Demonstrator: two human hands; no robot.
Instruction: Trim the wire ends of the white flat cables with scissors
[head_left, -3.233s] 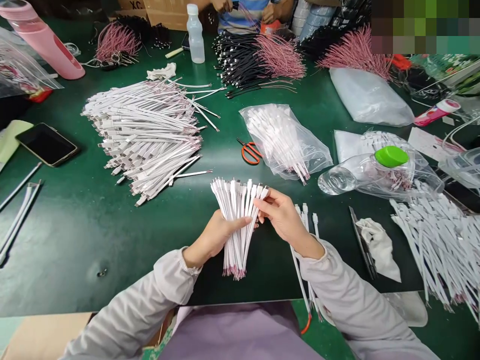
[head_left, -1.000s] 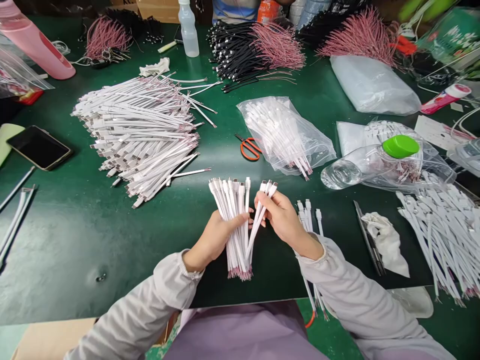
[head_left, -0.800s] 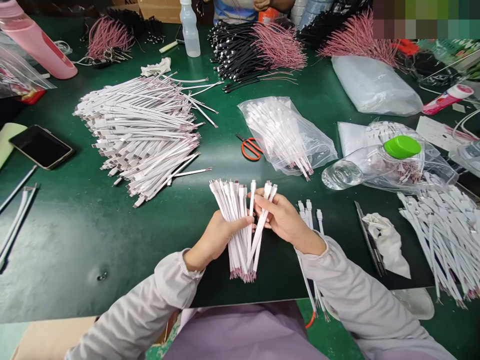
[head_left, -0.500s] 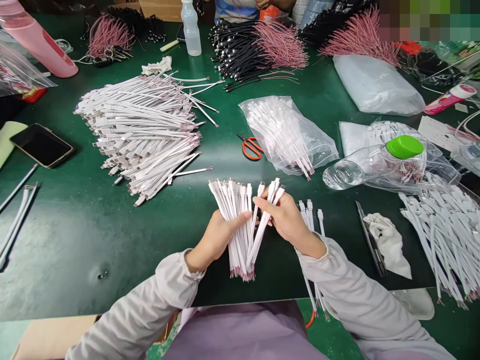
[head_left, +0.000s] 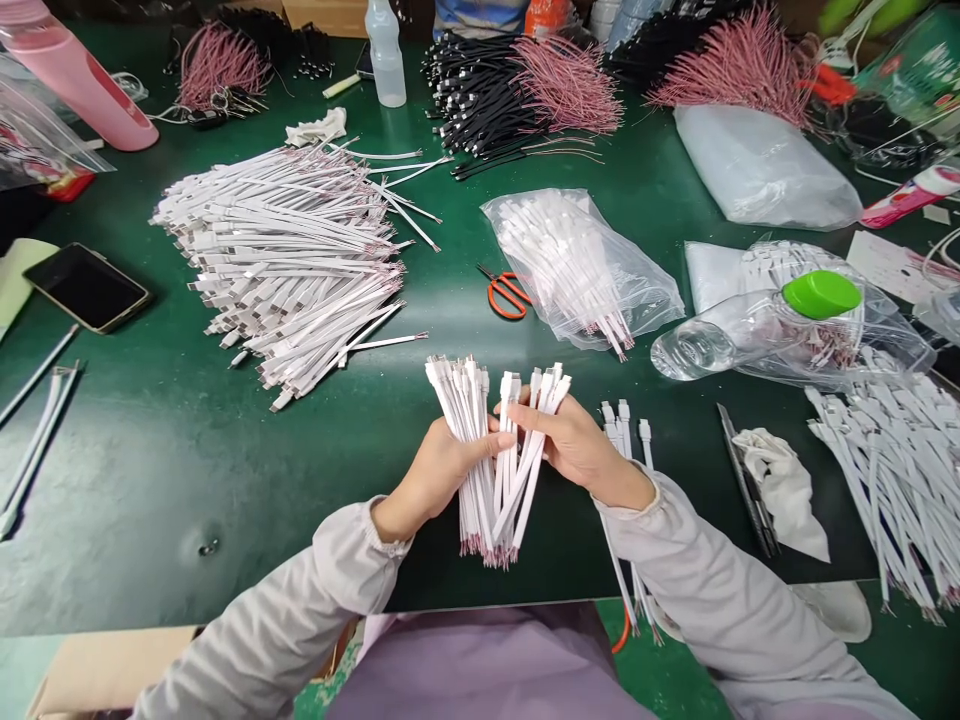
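More white cables (head_left: pixel 553 388) fanned out in your right hand (head_left: pixel 589 450) now than a second ago. Your once-tight bundle has split up: left cluster (head_left: pixel 463 395) at your left hand (head_left: pixel 439 468), small middle cluster (head_left: pixel 510 388), right cluster, gaps opened between connector ends.

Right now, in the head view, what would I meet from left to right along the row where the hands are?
Loose cables → left hand → held cables → right hand → dark tool → crumpled white cloth → cable pile.
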